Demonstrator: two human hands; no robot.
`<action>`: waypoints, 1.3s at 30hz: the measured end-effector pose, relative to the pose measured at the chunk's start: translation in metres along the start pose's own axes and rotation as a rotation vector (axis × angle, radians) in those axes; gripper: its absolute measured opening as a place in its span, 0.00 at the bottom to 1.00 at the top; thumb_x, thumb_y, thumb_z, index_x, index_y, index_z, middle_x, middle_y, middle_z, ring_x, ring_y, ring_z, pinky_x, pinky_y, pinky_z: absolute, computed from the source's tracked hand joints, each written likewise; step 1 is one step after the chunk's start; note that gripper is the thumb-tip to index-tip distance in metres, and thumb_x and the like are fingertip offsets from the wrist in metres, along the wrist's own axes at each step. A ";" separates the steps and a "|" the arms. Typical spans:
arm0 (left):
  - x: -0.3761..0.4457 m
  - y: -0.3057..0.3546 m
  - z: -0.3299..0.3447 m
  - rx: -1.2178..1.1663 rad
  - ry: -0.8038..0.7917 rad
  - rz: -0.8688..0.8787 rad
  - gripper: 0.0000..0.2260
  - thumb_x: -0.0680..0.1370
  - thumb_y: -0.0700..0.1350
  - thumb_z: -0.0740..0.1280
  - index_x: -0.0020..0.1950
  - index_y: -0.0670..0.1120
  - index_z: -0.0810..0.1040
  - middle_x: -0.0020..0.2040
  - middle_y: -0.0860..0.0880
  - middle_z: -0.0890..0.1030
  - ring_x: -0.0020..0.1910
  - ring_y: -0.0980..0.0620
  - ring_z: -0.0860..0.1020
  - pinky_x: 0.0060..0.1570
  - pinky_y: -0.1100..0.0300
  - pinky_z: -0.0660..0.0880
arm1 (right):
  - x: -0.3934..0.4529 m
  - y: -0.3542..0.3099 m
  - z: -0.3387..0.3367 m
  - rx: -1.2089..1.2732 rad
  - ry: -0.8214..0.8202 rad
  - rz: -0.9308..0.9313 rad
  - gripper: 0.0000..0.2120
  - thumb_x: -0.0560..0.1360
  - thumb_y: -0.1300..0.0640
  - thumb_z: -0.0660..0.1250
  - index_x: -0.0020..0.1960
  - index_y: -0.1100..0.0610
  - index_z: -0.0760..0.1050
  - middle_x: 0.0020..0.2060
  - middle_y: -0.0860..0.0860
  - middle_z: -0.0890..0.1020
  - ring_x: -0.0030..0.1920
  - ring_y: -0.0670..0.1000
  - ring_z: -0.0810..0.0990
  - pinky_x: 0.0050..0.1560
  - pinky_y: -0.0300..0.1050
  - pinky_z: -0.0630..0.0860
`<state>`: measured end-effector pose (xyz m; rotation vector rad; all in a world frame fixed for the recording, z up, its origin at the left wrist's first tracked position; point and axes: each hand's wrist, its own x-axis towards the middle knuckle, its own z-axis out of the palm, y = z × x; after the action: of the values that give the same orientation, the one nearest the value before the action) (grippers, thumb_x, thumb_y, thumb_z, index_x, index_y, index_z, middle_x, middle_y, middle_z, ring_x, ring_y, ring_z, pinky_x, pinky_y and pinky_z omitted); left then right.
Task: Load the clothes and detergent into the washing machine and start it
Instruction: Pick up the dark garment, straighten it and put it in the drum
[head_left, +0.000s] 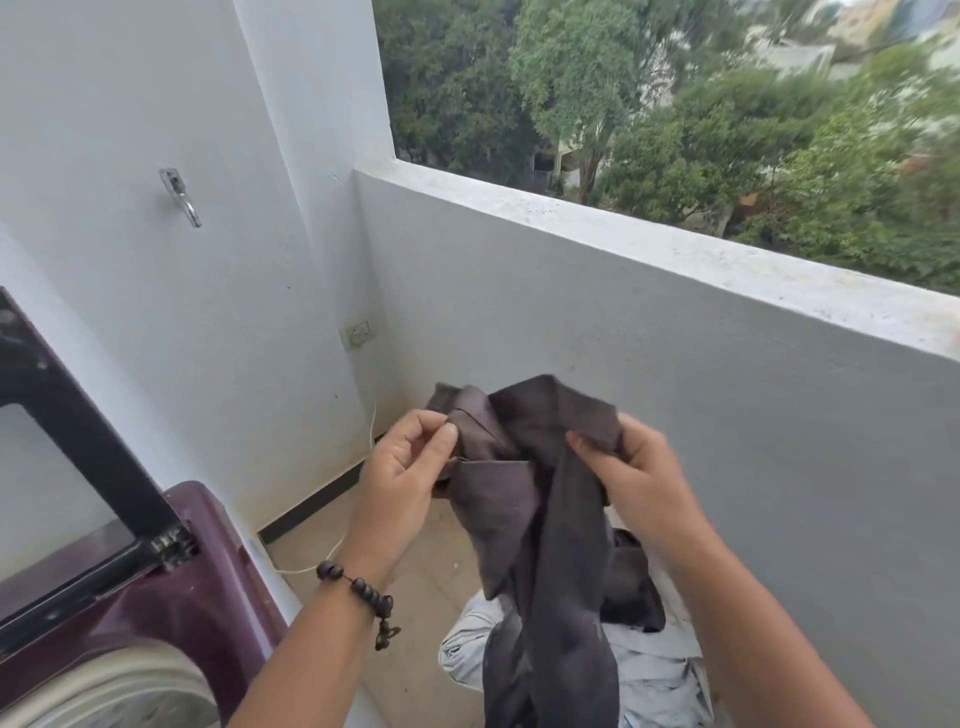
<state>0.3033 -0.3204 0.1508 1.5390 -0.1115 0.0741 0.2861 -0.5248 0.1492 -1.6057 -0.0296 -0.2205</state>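
Observation:
A dark grey garment (524, 499) hangs in the air in front of me, held up by both hands. My left hand (405, 467) pinches its upper left edge and my right hand (628, 467) grips its upper right part. The cloth drapes down between my forearms. Below it a pile of clothes (649, 670), light blue with a dark piece on top, lies on the floor. The maroon top-loading washing machine (208, 582) stands at the lower left with its glass lid (62, 467) raised and the rim of its drum (130, 686) showing.
A white wall with a tap (179, 196) and a socket (357, 335) rises to the left. A low balcony parapet (675, 249) runs across the right, trees beyond it. A white cord (332, 551) trails over the tiled floor (415, 571).

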 end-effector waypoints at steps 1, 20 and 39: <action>0.003 0.000 -0.009 -0.021 0.082 -0.010 0.07 0.81 0.41 0.63 0.44 0.46 0.77 0.39 0.47 0.79 0.40 0.50 0.74 0.40 0.56 0.72 | 0.004 -0.004 -0.009 0.040 0.079 -0.005 0.11 0.79 0.67 0.64 0.44 0.55 0.80 0.34 0.44 0.83 0.36 0.41 0.79 0.37 0.38 0.75; 0.020 0.003 0.000 0.281 -0.339 -0.004 0.33 0.70 0.57 0.75 0.73 0.58 0.65 0.71 0.60 0.71 0.71 0.66 0.66 0.69 0.59 0.63 | 0.001 -0.037 -0.032 0.161 -0.139 -0.080 0.16 0.79 0.71 0.60 0.42 0.54 0.80 0.37 0.46 0.82 0.40 0.44 0.79 0.44 0.37 0.75; -0.001 -0.026 0.024 0.719 -0.518 0.030 0.10 0.76 0.55 0.71 0.52 0.52 0.80 0.50 0.58 0.83 0.50 0.64 0.80 0.57 0.53 0.78 | -0.006 -0.037 -0.041 0.157 0.016 -0.046 0.18 0.75 0.71 0.59 0.40 0.51 0.79 0.34 0.46 0.79 0.37 0.46 0.76 0.39 0.41 0.72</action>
<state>0.3052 -0.3447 0.1259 2.2468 -0.5675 -0.2946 0.2692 -0.5625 0.1863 -1.4473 -0.0700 -0.2604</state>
